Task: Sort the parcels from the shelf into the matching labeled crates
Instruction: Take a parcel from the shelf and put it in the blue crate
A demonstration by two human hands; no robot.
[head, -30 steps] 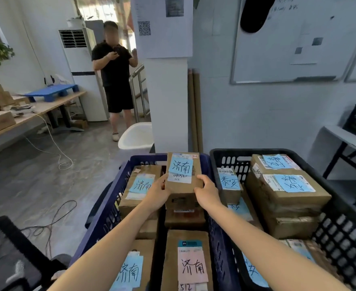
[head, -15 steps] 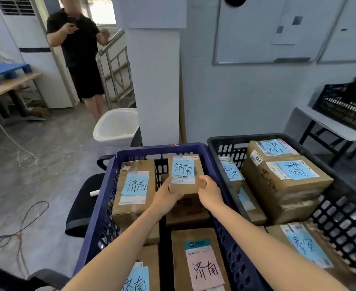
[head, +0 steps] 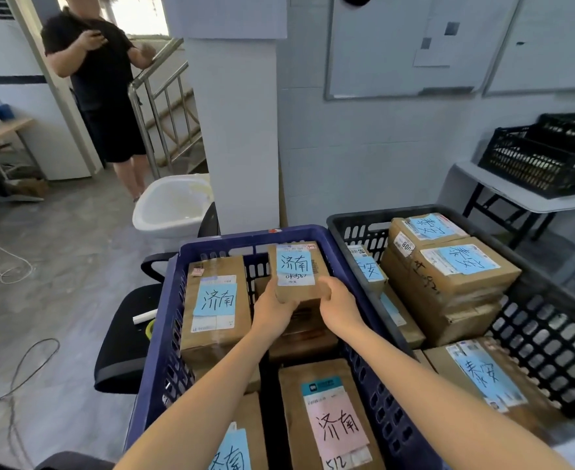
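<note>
both hands, left hand (head: 274,312) and right hand (head: 338,308), are clamped on a small parcel (head: 298,271) inside the blue crate (head: 164,334). more labeled parcels lie around them. right of the right hand, the black crate (head: 550,320) holds other parcels.

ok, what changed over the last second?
The small cardboard parcel with the blue 济南 label came lower into the blue plastic crate, onto the boxes below. The left hand and right hand still grip it. The other parcels and the black plastic crate haven't moved.

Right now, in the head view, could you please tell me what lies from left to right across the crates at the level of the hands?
Blue crate rim → labelled box → left hand → held parcel → right hand → black crate's stacked boxes → black crate wall.
</note>
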